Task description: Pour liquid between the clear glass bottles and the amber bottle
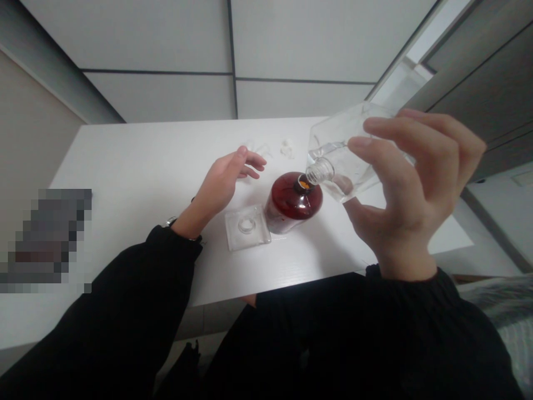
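Gripping a clear angular bottle (333, 130) in the right hand (416, 183), with thumb beneath and fingers over the upper side. Tilting it neck down and to the left, mouth at the dark rim of a red-brown bottle (289, 197); cannot tell touching from just apart. Holding the left hand (222, 180) loosely uncurled, fingers slightly bent, left of the red-brown bottle and over the tabletop (125, 161). Wearing black sleeves (125, 289) and, at the left wrist, a watch (171, 221).

Reaching across a white tabletop, backed on the far side by pale panels (158, 39) with dark seams.

Lying just left of the upright red-brown bottle: a clear square piece (246, 236) with a round ring. Showing orange inside that bottle's mouth. Blurred into blocks at left: a dark thing (45, 239), cannot tell what. Scattered beyond both bottles, small whitish scraps (287, 149). Hiding part of the clear bottle with the right hand, and part of the tabletop's near left with the left sleeve.
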A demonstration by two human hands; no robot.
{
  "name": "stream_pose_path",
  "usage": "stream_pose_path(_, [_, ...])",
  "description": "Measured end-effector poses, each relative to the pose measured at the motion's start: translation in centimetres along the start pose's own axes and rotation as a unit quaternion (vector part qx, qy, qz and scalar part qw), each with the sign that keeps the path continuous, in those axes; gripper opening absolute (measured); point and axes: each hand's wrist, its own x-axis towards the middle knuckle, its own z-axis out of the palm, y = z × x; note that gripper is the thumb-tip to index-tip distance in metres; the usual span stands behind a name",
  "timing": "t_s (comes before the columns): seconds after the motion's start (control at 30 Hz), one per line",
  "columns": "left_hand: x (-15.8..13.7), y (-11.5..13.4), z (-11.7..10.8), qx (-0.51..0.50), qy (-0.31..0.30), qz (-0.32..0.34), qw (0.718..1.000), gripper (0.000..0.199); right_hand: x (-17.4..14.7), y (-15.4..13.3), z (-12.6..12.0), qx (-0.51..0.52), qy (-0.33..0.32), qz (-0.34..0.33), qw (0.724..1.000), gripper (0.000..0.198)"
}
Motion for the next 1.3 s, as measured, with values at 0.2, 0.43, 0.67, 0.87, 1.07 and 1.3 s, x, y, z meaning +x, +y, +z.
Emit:
stream_pose_path(0.2, [0.1,0.0,0.0,0.004,-0.002,0.008,1.0,0.06,0.0,0.3,0.2,-0.009,0.016,-0.02,1.0,0.037])
stream_pose_path(0.43, [0.1,-0.1,0.0,-0.006,-0.006,0.014,1.0,0.059,0.2,1.4,1.1,0.008,0.072,-0.099,0.992,0.033])
stream_pose_path(0.67, [0.0,0.0,0.0,-0.004,-0.008,0.016,1.0,0.059,0.0,0.9,0.9,-0.014,0.067,-0.058,0.996,0.031])
stream_pose_path(0.87, [0.1,0.1,0.0,-0.002,-0.005,0.006,1.0,0.058,0.1,0.8,0.8,0.005,0.053,-0.047,0.998,0.031])
stream_pose_path(1.07, [0.1,0.1,0.0,0.002,0.0,0.0,1.0,0.06,0.3,1.1,1.1,0.008,0.066,-0.073,0.995,0.032])
stream_pose_path(1.3, [0.0,0.0,-0.1,0.004,0.009,0.003,1.0,0.061,0.1,1.0,1.2,-0.009,0.06,-0.051,0.997,0.031])
